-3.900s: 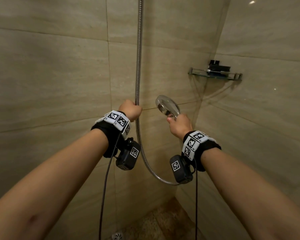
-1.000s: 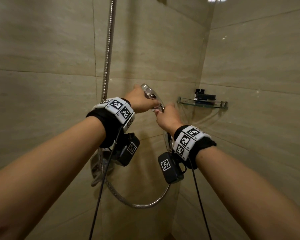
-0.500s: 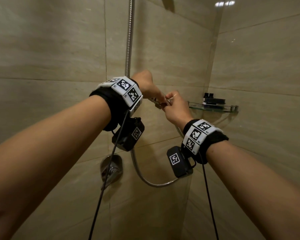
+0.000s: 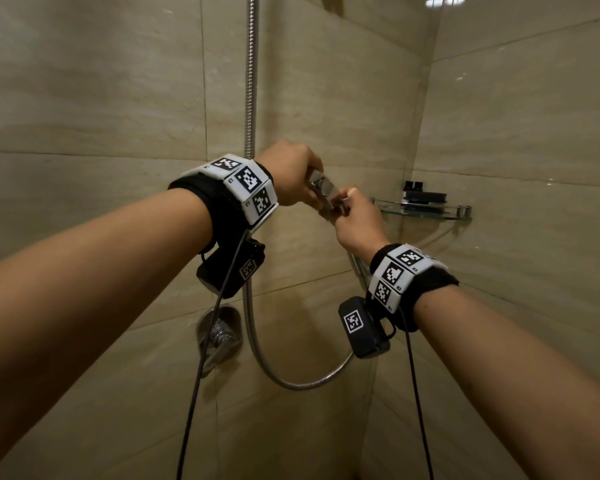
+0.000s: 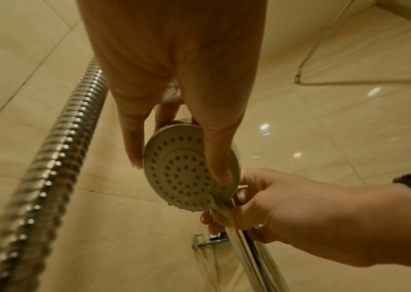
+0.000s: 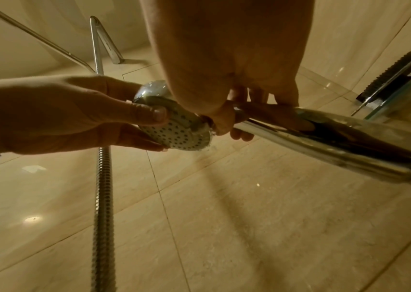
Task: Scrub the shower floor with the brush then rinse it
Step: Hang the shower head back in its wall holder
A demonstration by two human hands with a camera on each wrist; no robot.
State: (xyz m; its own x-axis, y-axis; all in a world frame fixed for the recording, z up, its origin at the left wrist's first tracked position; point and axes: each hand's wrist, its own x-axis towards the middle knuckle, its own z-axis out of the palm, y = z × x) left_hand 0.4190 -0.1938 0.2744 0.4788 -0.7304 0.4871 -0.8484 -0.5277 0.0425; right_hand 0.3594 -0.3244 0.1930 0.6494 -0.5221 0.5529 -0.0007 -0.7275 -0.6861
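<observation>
Far left of head view: big beige stone wall tiles [image 4: 84, 98], shiny, w/ thin grout lines. Low on that wall: round chrome tap knob [image 4: 219, 336], partly behind a black cable from the wrist cam.

Next over: long ribbed silver metal hose [image 4: 250, 81], hung straight down the wall, dipped in a loop near the bottom, then went up toward the right wrist. Seen close and blurry in left wrist view [image 5: 57, 158], and as a thin upright line in right wrist view [image 6: 103, 197].

Middle: left hand [image 4: 291, 176], wrist in black band w/ white square-code tags. Pinched the round grey shower head w/ many small holes [image 5: 184, 170] by its rim: thumb across the holed face, other fingers [image 5: 130, 142] on the edge and behind. Same pinch seen in right wrist view [image 6: 57, 114], head there shiny chrome on the back [image 6: 177, 130]. Head up at about chest height, near the wall corner, only a small chrome bit seen between the hands from above [image 4: 321, 188]. A few water drops on the face.

Just right: right hand [image 4: 355, 223], fingers curled round the shiny chrome handle [image 6: 324, 136] right below the head. Hands almost touched. Right hand also in left wrist view [image 5: 287, 213].

Far right: glass corner shelf w/ metal rail [image 4: 426, 211], fixed to the wall. On it, a small black thing [image 4: 421, 194], too dark to tell what.

Floor and brush: not seen.
</observation>
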